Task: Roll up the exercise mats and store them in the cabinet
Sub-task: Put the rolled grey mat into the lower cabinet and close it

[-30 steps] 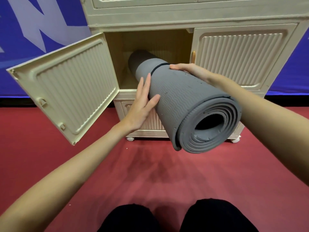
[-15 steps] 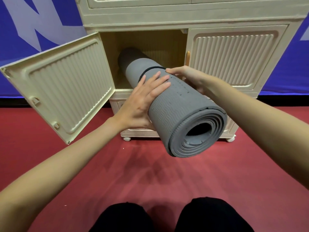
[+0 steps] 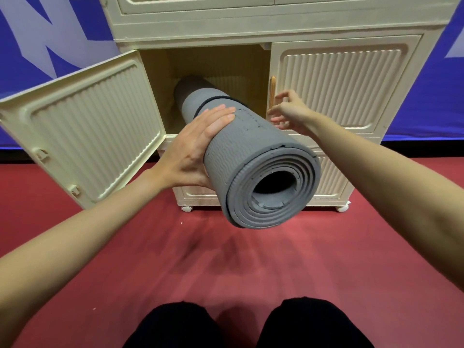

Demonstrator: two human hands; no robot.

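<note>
Protruding from the open left compartment of the cream cabinet (image 3: pixel 251 23), the rolled grey mat (image 3: pixel 251 146) has its far end inside and its spiral end out over the red floor (image 3: pixel 226 267). Left hand (image 3: pixel 193 151) lies flat against the roll, fingers straight. Right hand (image 3: pixel 291 114) hovers just beside it, fingers loosely spread, holding nothing, near the closed door's handle (image 3: pixel 272 94).

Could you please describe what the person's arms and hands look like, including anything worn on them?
Both forearms are bare up to the frame edges, with no sleeves in view. The left hand and the right hand wear no gloves, and no rings, watch or bracelets are visible on the fingers or wrists. The nails look short and unpainted. Dark trousers cover the knees at the bottom of the view.
</note>
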